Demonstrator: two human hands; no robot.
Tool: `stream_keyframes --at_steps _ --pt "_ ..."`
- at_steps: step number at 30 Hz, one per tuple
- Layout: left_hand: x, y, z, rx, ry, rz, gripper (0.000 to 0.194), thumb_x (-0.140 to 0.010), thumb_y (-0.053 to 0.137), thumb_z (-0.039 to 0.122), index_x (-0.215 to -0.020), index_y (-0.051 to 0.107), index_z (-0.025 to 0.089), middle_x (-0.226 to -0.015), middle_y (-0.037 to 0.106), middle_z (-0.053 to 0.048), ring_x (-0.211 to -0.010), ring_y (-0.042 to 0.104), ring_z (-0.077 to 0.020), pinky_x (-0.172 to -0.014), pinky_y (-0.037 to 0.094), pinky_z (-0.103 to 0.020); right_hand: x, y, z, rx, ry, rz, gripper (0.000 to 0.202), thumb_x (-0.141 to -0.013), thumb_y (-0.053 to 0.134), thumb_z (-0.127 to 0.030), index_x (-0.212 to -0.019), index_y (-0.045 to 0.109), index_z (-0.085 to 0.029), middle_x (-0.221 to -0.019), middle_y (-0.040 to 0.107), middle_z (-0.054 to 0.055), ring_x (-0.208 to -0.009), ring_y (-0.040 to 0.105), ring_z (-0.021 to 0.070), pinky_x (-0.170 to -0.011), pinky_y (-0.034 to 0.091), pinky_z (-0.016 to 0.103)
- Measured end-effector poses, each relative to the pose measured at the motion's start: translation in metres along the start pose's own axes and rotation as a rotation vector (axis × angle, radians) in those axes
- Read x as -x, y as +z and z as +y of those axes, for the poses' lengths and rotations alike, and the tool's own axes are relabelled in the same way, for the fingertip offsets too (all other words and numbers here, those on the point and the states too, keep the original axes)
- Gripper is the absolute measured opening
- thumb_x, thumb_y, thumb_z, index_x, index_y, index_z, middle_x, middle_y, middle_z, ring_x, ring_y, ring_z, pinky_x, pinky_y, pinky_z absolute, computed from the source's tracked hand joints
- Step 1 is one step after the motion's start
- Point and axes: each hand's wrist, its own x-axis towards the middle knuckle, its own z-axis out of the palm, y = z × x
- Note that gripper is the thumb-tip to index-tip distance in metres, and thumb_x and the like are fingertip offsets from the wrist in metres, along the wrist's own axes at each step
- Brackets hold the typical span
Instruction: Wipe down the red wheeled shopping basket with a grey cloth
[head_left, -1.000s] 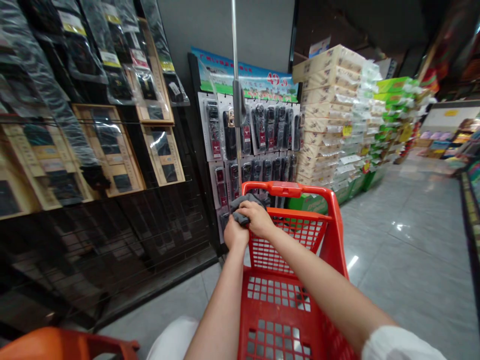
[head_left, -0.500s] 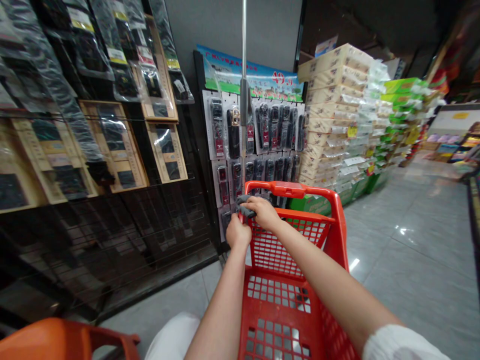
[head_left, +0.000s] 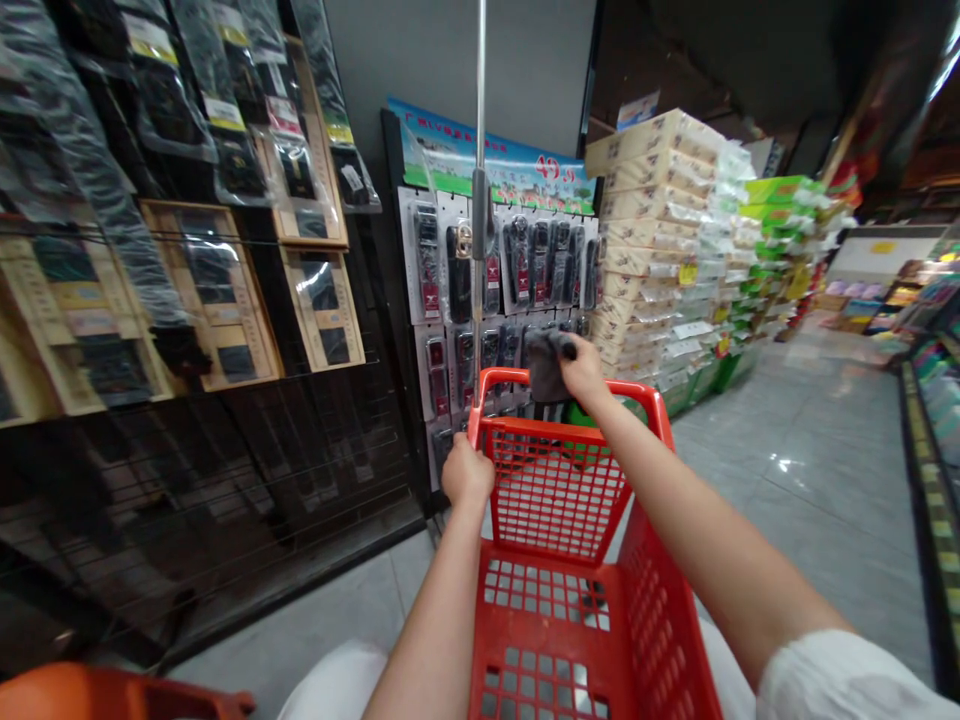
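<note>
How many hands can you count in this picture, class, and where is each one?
2. The left hand grips the left side of the red cart; the right hand holds a grey cloth at the cart's handle. No others show.

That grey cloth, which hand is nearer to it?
Right. The right hand holds the grey cloth; the left hand is apart from it, lower and leftward, gripping the red cart.

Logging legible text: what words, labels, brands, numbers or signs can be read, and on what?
"49.9": blue banner above the hung packages.
Banner's other characters: too blurred to read surely.
Tags on the bagged items, print on the stacked boxes, yellow sign: too small or blurred.
Red cart, grey cloth: no readable text.
</note>
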Motion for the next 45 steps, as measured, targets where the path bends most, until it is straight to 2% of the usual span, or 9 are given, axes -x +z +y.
stream_keyframes --at_steps 3,7,10,20,24,28,33,40,45 --pt "0.0 0.0 0.0 -0.008 0.01 -0.001 0.022 -0.089 0.047 0.018 -0.11 0.055 0.018 -0.107 0.073 -0.013 -0.099 0.07 -0.0295 -0.074 0.05 -0.035 -0.006 -0.031 0.007 0.187 -0.059 0.081 0.05 -0.084 0.042 -0.012 -0.13 0.057 -0.024 -0.134 0.061 0.003 -0.127 0.051 0.0214 -0.112 0.038 0.044" --pt "0.0 0.002 0.001 -0.016 0.011 0.001 0.021 -0.089 0.047 0.017 -0.109 0.054 0.018 -0.105 0.073 -0.013 -0.098 0.07 -0.0291 -0.073 0.05 -0.034 0.03 -0.036 0.025 0.7 -0.108 -0.271 0.059 -0.08 0.055 -0.014 -0.135 0.055 -0.034 -0.147 0.05 0.004 -0.138 0.04 0.0341 -0.113 0.029 0.061" --pt "0.001 0.002 0.003 -0.028 0.001 -0.004 0.02 -0.089 0.047 0.016 -0.108 0.053 0.017 -0.105 0.073 -0.015 -0.097 0.071 -0.0283 -0.073 0.05 -0.034 0.048 -0.018 0.036 0.807 0.01 -0.309 0.058 -0.084 0.057 -0.019 -0.14 0.051 -0.034 -0.149 0.046 0.01 -0.138 0.035 0.0445 -0.106 0.028 0.072" --pt "0.005 0.0 0.005 -0.062 -0.014 -0.017 0.02 -0.09 0.047 0.015 -0.11 0.052 0.016 -0.103 0.073 -0.015 -0.095 0.071 -0.0275 -0.073 0.051 -0.032 -0.003 0.077 -0.001 0.791 0.01 -0.468 0.05 -0.093 0.038 -0.015 -0.137 0.054 -0.033 -0.125 0.067 0.009 -0.115 0.06 0.0309 -0.099 0.039 0.054" --pt "0.006 -0.003 0.004 -0.066 -0.017 -0.021 0.021 -0.091 0.046 0.016 -0.111 0.051 0.015 -0.105 0.073 -0.016 -0.096 0.071 -0.0265 -0.074 0.051 -0.032 -0.008 0.094 -0.002 0.715 -0.121 -0.61 0.057 -0.089 0.047 -0.015 -0.14 0.048 -0.039 -0.151 0.046 0.0 -0.134 0.047 0.0271 -0.109 0.032 0.053" --pt "0.005 -0.003 0.002 -0.068 0.006 -0.024 0.021 -0.091 0.046 0.016 -0.111 0.052 0.015 -0.105 0.073 -0.015 -0.097 0.071 -0.0265 -0.075 0.051 -0.032 -0.005 0.083 0.008 0.69 -0.305 -0.737 0.069 -0.082 0.052 -0.009 -0.145 0.042 -0.035 -0.159 0.03 -0.002 -0.147 0.028 0.0279 -0.115 0.022 0.057" --pt "0.002 0.0 0.0 -0.07 0.035 -0.027 0.022 -0.091 0.046 0.016 -0.113 0.051 0.015 -0.104 0.073 -0.016 -0.097 0.071 -0.0274 -0.075 0.052 -0.032 0.006 0.061 0.021 0.779 -0.46 -0.731 0.055 -0.091 0.043 -0.01 -0.141 0.048 -0.033 -0.156 0.036 0.0 -0.146 0.029 0.0269 -0.117 0.019 0.056" --pt "-0.001 0.0 0.0 -0.079 0.032 -0.044 0.022 -0.091 0.047 0.017 -0.113 0.051 0.016 -0.107 0.072 -0.017 -0.1 0.07 -0.0279 -0.079 0.052 -0.033 0.019 0.069 0.014 0.905 -0.429 -0.622 0.036 -0.096 0.041 -0.021 -0.117 0.07 -0.024 -0.157 0.036 0.006 -0.14 0.034 0.0407 -0.107 0.031 0.061" --pt "-0.003 0.0 -0.001 -0.069 0.047 -0.04 0.02 -0.091 0.046 0.018 -0.111 0.051 0.017 -0.109 0.071 -0.016 -0.101 0.07 -0.0296 -0.078 0.052 -0.035 0.02 0.034 0.011 0.933 -0.452 -0.685 0.036 -0.094 0.043 -0.018 -0.113 0.073 -0.024 -0.155 0.038 0.004 -0.141 0.033 0.0397 -0.102 0.037 0.059"
